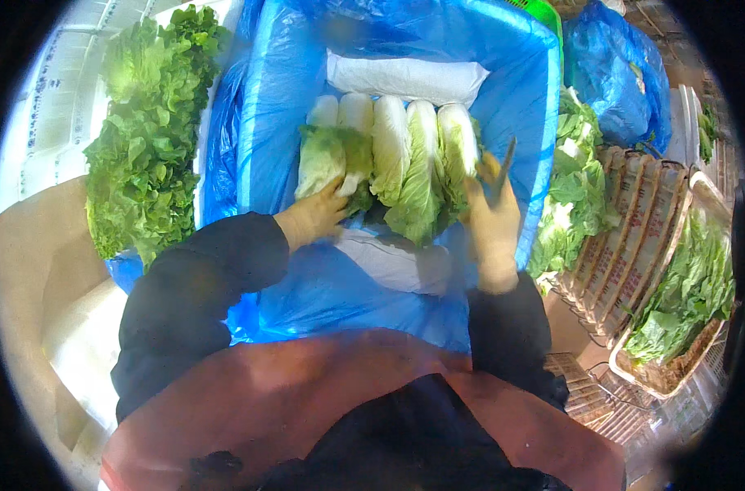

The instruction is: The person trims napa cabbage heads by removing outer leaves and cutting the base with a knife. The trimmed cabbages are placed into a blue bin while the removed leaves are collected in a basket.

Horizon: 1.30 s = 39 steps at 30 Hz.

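Several napa cabbages [392, 147] lie side by side in a row, white stem ends away from me and leafy ends towards me. They rest in a large container lined with a blue plastic bag [523, 67]. At the leafy end of the leftmost heads, my left hand [314, 215] has its fingers curled against the leaves, near a small white piece. A knife [506, 164] with a dark blade points up and away from my right hand [494, 221], which grips it beside the rightmost cabbage. My right fingers are slightly blurred, and the handle is mostly hidden.
White wrapped packs lie beyond the cabbages [406, 80] and nearer me [397, 261]. Leafy green lettuce [157, 135] is piled at left, by white foam boxes [59, 92]. At right are loose leaves [572, 184], a blue bag [618, 80], and a basket [621, 368] of greens.
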{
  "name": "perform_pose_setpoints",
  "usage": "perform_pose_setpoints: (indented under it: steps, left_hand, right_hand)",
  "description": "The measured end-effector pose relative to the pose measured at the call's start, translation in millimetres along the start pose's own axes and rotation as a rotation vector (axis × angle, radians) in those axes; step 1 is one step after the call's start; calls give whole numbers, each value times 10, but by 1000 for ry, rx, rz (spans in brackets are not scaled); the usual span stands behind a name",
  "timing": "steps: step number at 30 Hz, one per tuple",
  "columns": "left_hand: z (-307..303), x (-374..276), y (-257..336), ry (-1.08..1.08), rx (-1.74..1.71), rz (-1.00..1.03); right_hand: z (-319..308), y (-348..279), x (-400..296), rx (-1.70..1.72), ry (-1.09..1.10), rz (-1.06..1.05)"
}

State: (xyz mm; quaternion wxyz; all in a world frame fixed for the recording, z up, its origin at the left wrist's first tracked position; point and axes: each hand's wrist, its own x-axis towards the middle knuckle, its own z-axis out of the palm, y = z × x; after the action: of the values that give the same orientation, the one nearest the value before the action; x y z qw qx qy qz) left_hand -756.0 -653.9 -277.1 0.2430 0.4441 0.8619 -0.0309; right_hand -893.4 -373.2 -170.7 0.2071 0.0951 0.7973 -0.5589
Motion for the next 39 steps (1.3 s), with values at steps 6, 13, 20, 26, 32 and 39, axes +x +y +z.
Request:
perform_pose_setpoints:
  steps: [6, 13, 20, 26, 32, 39]
  left_hand:
    - [-91, 325, 30, -119, -158, -130]
    - [-529, 529, 131, -362, -508, -147]
    - [-2694, 1836, 768, 759, -850, -632]
    - [-2346, 4212, 2595, 434, -2262, -1002]
    - [-89, 5527, 2214, 792, -2787, -1157]
    - [-809, 6366, 1278, 537, -2079, -1643]
  right_hand:
    - [-371, 281, -648, 244, -180, 204]
    - [-1322, 467, -2114, 627, -814, 481]
    - [-2977, 1227, -1722, 501, 262, 406]
    - [-4281, 3457, -238, -146, 381, 663]
    - [-4650, 4299, 1384, -259, 336, 421]
    - [-3976, 4720, 3248, -556, 238, -17]
